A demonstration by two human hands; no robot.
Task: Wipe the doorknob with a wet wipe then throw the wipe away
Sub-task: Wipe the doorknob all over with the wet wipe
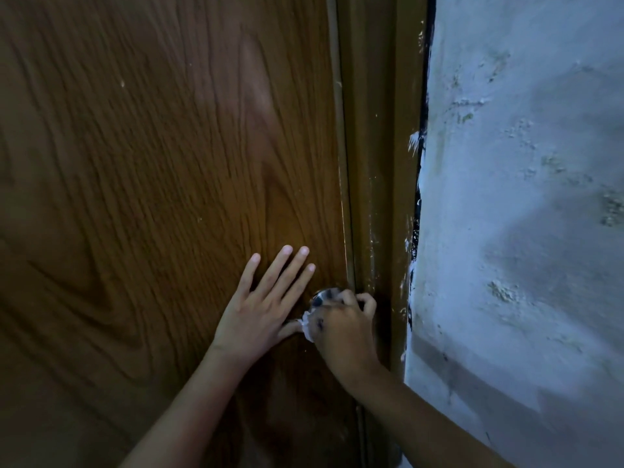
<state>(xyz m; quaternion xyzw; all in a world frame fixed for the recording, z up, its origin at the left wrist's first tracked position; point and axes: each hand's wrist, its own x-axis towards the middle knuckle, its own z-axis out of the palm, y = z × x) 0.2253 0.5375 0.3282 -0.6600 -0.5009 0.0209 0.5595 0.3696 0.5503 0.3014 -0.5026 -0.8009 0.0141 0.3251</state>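
Observation:
A shiny metal doorknob (323, 296) sits near the right edge of a brown wood-grain door (152, 180). My right hand (344, 329) is wrapped over the knob and shut on a white wet wipe (308, 327), whose crumpled edge shows at the left of my fingers. Most of the knob and the wipe is hidden under that hand. My left hand (261, 307) lies flat on the door just left of the knob, fingers spread, with the thumb touching the wipe's edge.
A brown door frame (381, 163) runs upright just right of the knob. Beyond it stands a rough white plastered wall (523, 197) with flaking patches. No bin is in view.

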